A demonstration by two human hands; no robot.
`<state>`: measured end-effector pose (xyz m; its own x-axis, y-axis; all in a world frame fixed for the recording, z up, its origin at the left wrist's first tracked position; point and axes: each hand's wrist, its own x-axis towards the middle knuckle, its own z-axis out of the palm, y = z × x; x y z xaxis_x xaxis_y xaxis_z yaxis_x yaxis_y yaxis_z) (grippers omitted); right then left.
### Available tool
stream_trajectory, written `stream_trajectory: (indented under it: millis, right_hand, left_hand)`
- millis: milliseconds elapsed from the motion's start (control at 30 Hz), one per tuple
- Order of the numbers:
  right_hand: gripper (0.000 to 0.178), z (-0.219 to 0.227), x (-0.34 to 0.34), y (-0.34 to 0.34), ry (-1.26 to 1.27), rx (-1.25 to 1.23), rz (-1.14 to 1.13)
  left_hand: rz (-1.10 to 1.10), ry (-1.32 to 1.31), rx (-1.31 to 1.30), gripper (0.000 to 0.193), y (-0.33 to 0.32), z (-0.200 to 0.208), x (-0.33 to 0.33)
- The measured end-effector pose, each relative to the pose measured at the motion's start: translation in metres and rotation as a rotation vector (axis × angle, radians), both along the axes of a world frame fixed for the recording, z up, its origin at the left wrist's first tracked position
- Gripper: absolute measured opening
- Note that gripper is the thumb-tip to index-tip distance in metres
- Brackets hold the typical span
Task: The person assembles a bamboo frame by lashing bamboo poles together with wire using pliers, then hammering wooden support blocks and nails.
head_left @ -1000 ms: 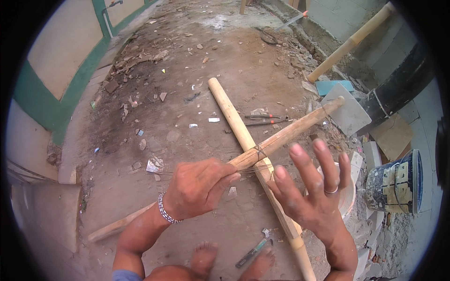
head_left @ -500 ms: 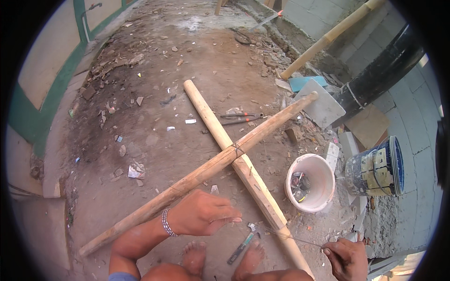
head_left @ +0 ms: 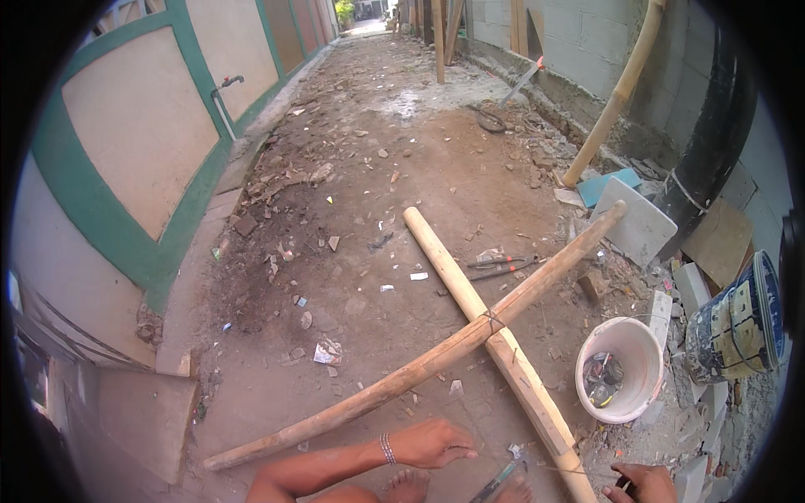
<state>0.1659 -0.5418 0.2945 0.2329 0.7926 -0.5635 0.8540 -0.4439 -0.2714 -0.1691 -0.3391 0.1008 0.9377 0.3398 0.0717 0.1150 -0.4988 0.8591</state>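
Two pale wooden poles cross on the dirt ground: the longer slanting pole (head_left: 411, 376) lies over the other pole (head_left: 524, 369). Dark wire (head_left: 493, 318) binds them at the crossing. My left hand (head_left: 432, 444), with a beaded bracelet at its wrist, is closed in a pinch just below the slanting pole. At the lower right edge, my right hand (head_left: 646, 484) is partly cut off, its fingers curled. A thin wire runs between my hands half a second ago; now it barely shows. A hammer (head_left: 496, 481) lies between my feet, partly out of view.
A whitish bucket (head_left: 592, 339) with small items inside stands at right, beside a tipped blue paint-stained bucket (head_left: 725, 327). Red-marked pliers (head_left: 503, 267) lie beyond the crossing. Grey block wall (head_left: 570, 54) borders the right, green-framed panels (head_left: 142, 130) the left. Rubble (head_left: 285, 180) litters the ground.
My view has tilted up and turned left, so the poles and buckets sit lower and further right. Both hands are nearer the lower edge. The poles keep their crossed position.
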Motion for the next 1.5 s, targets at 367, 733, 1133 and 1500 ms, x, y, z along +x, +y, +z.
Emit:
stream_trajectory:
  millis: [367,733,1133,1500]
  right_hand:
    - [0.029,-0.197,-0.018,0.017,1.181,-0.05,-0.416]
    - [0.033,-0.296,-0.036,-0.037,1.089,0.283,-0.381]
    - [0.042,-0.301,-0.018,-0.003,1.173,0.223,-0.475]
    - [0.039,-0.252,-0.03,0.025,0.95,0.049,-0.607]
  left_hand:
    - [-0.04,0.461,0.239,0.03,0.043,0.044,0.031]
    - [-0.234,0.653,0.519,0.033,0.069,0.061,0.129]
    - [-0.367,0.641,0.525,0.033,0.099,0.047,0.207]
    - [-0.517,0.567,0.448,0.03,0.13,0.016,0.2]
